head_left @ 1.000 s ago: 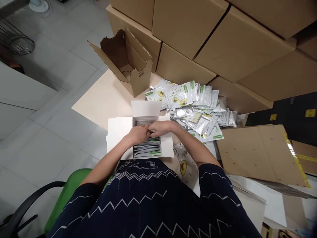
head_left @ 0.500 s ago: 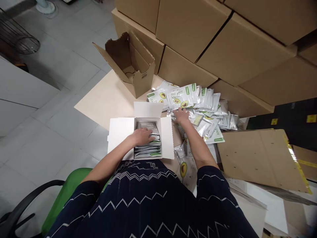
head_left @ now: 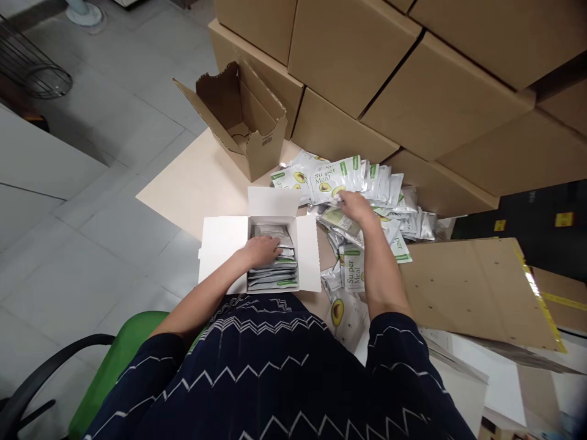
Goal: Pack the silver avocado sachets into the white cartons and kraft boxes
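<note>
An open white box (head_left: 224, 244) stands in front of me, its flaps folded out and a row of flat sachets (head_left: 275, 281) packed inside. My left hand (head_left: 262, 250) reaches into it over the left flap, fingers stretched and resting on the sachets. To the right lies a loose pile of silver-white "Super Meal" sachets (head_left: 331, 179) with avocado pictures and green tabs. There my right hand (head_left: 356, 206) has its fingers bent together at the edge of a sachet; the fingertips are partly hidden. Just below that hand, a greenish-backed sachet (head_left: 342, 223) lies tilted.
An open brown carton (head_left: 268, 143) stands on the beige tabletop (head_left: 197, 183) behind the white box. Large cardboard boxes (head_left: 348, 55) are stacked along the back. At the right lies a cardboard sheet (head_left: 477, 287) with yellow tape. A green chair (head_left: 123, 354) is at my left.
My right hand has moved right and slightly away from me over the pile, its fingers drawing together. The greenish-backed sachet beneath it has shifted left. My left hand stays in the box.
</note>
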`<state>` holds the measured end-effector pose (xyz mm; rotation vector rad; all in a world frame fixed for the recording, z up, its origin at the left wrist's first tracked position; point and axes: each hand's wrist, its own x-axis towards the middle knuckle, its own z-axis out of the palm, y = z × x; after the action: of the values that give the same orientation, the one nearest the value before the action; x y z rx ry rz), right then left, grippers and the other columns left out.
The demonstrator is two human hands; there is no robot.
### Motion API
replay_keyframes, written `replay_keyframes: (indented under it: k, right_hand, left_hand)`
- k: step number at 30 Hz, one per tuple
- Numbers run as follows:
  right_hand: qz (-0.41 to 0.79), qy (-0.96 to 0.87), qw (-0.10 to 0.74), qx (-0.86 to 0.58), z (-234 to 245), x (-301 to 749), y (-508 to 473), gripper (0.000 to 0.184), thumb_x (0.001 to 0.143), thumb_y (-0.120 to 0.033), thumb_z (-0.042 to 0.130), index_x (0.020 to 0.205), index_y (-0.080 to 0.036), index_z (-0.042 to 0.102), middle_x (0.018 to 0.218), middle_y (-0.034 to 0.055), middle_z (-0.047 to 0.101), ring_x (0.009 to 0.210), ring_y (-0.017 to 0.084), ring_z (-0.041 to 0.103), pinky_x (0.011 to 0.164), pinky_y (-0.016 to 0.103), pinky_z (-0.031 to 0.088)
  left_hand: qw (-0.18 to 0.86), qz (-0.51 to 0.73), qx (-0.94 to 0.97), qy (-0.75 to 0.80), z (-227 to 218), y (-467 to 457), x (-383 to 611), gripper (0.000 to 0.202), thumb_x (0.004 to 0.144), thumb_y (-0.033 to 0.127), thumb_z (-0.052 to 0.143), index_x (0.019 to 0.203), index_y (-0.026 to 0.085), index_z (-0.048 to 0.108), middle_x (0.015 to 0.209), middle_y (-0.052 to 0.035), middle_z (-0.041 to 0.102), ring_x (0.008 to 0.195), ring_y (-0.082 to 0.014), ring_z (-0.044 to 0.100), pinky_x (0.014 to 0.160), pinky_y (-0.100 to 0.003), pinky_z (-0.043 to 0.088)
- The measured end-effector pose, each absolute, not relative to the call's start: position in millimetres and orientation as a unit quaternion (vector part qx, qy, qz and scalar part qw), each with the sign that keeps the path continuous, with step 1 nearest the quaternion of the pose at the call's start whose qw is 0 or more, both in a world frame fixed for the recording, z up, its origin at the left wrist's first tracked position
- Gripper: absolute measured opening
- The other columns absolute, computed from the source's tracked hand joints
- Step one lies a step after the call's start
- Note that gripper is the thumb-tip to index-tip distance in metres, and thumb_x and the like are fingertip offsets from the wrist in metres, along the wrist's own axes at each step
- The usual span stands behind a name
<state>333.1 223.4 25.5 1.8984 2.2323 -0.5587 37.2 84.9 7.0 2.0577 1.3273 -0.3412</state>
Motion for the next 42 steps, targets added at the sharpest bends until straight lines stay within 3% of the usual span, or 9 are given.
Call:
replay_keyframes:
  k: [3, 6, 10, 14, 19, 23, 26, 37, 42]
  right_hand:
    - [-0.245, 0.734, -0.132, 0.62, 61, 350, 226, 0.013, 0.088, -0.027, 0.058, 0.094, -0.018, 0.065, 0.086, 0.0069, 0.068, 0.082, 0.022, 0.062, 0.078, 0.038, 0.05]
    - [-0.319, 0.722, -0.324, 0.521, 101, 351, 210, 0.021, 0.083, -0.041, 0.068, 0.092, -0.022, 0.063, 0.085, 0.0018, 0.065, 0.081, 0.019, 0.062, 0.076, 0.035, 0.052]
    - [-0.372, 0.71, -0.414, 0.432, 139, 318, 172, 0.026, 0.08, -0.044, 0.074, 0.094, -0.025, 0.065, 0.09, 0.0011, 0.066, 0.083, 0.017, 0.063, 0.075, 0.035, 0.054]
    - [-0.422, 0.758, -0.341, 0.363, 134, 265, 149, 0.018, 0.089, -0.039, 0.066, 0.101, -0.026, 0.067, 0.097, 0.0006, 0.07, 0.085, 0.016, 0.064, 0.076, 0.033, 0.052]
    - [-0.389, 0.839, -0.22, 0.311, 74, 206, 141, 0.016, 0.096, -0.022, 0.05, 0.104, -0.021, 0.064, 0.104, 0.0047, 0.071, 0.094, 0.017, 0.063, 0.083, 0.031, 0.048]
    - [-0.311, 0.872, -0.04, 0.377, 33, 183, 136, 0.024, 0.091, -0.008, 0.044, 0.106, -0.015, 0.062, 0.11, 0.0122, 0.069, 0.099, 0.022, 0.062, 0.081, 0.031, 0.044]
    - [-0.252, 0.87, 0.072, 0.418, 27, 178, 137, 0.026, 0.092, -0.009, 0.043, 0.11, -0.015, 0.061, 0.111, 0.0149, 0.068, 0.094, 0.024, 0.062, 0.073, 0.032, 0.04]
    - [-0.252, 0.874, 0.113, 0.4, 29, 155, 157, 0.023, 0.093, -0.012, 0.05, 0.101, -0.017, 0.072, 0.101, 0.0147, 0.075, 0.095, 0.026, 0.067, 0.079, 0.032, 0.04]
    - [-0.287, 0.865, 0.103, 0.399, 35, 162, 160, 0.016, 0.089, -0.016, 0.058, 0.097, -0.015, 0.073, 0.096, 0.0152, 0.074, 0.089, 0.027, 0.066, 0.075, 0.032, 0.041]
  left_hand:
    - [0.331, -0.131, 0.788, 0.503, 8, 86, 37, 0.04, 0.099, 0.036, 0.033, 0.118, 0.016, 0.061, 0.12, -0.0172, 0.067, 0.104, -0.0284, 0.065, 0.085, -0.039, 0.048]
    - [0.338, -0.136, 0.789, 0.494, 10, 88, 35, 0.037, 0.099, 0.036, 0.037, 0.114, 0.015, 0.063, 0.118, -0.017, 0.068, 0.104, -0.0285, 0.066, 0.085, -0.037, 0.048]
    - [0.34, -0.147, 0.793, 0.484, 15, 93, 34, 0.034, 0.097, 0.04, 0.047, 0.111, 0.016, 0.066, 0.115, -0.0151, 0.07, 0.101, -0.0271, 0.067, 0.083, -0.035, 0.049]
    - [0.317, -0.16, 0.797, 0.489, 18, 91, 36, 0.032, 0.096, 0.039, 0.052, 0.108, 0.014, 0.069, 0.108, -0.0163, 0.072, 0.098, -0.0273, 0.068, 0.08, -0.034, 0.05]
    - [0.258, -0.164, 0.804, 0.51, 27, 72, 42, 0.028, 0.094, 0.011, 0.044, 0.1, 0.006, 0.071, 0.099, -0.0205, 0.072, 0.092, -0.027, 0.07, 0.078, -0.034, 0.051]
    - [0.204, -0.132, 0.811, 0.533, 32, 65, 41, 0.035, 0.091, 0.001, 0.037, 0.108, 0.003, 0.067, 0.102, -0.0225, 0.07, 0.096, -0.0274, 0.068, 0.075, -0.034, 0.051]
    - [0.153, -0.1, 0.814, 0.551, 29, 68, 37, 0.033, 0.091, 0.002, 0.037, 0.106, 0.004, 0.066, 0.096, -0.0196, 0.07, 0.093, -0.0265, 0.067, 0.071, -0.033, 0.051]
    - [0.107, -0.033, 0.809, 0.576, 35, 64, 32, 0.031, 0.098, 0.015, 0.037, 0.099, 0.012, 0.068, 0.1, -0.017, 0.066, 0.097, -0.0285, 0.058, 0.077, -0.039, 0.046]
    - [0.243, -0.029, 0.862, 0.443, 52, 24, 37, 0.033, 0.102, 0.037, 0.042, 0.094, 0.016, 0.067, 0.092, -0.0087, 0.065, 0.083, -0.02, 0.06, 0.07, -0.032, 0.045]
